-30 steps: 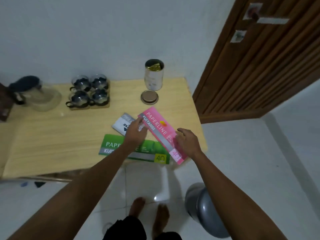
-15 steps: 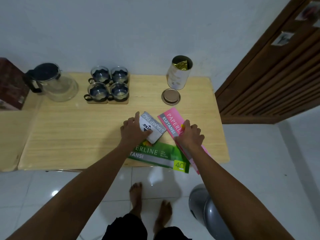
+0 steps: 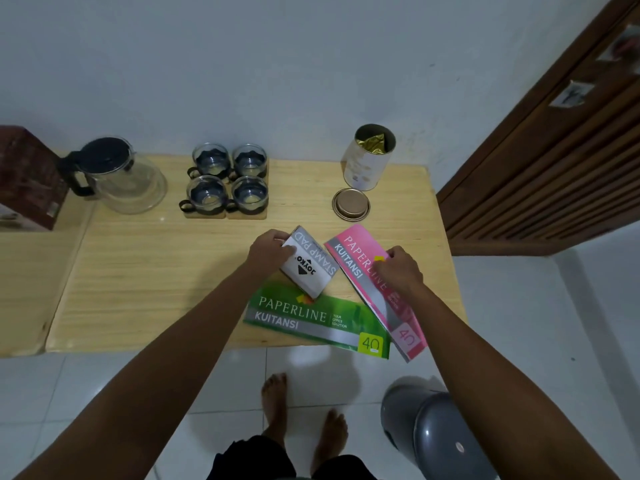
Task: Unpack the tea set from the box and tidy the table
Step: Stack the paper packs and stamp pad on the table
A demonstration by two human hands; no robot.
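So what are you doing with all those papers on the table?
A person is tidying the wooden table. The left hand holds a grey stamp pad box, and the right hand holds a pink receipt book that partly hangs over the table's edge. A green receipt book lies flat in front. Behind them stand the glass teapot, four cups on coasters, and an open tin with its lid beside it.

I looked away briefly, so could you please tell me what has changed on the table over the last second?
The left hand shifted from the pink receipt book to grip the grey stamp pad box. The right hand moved up the pink book, which was swung rightwards off the green receipt book. The glass teapot, cups and tin stayed put.
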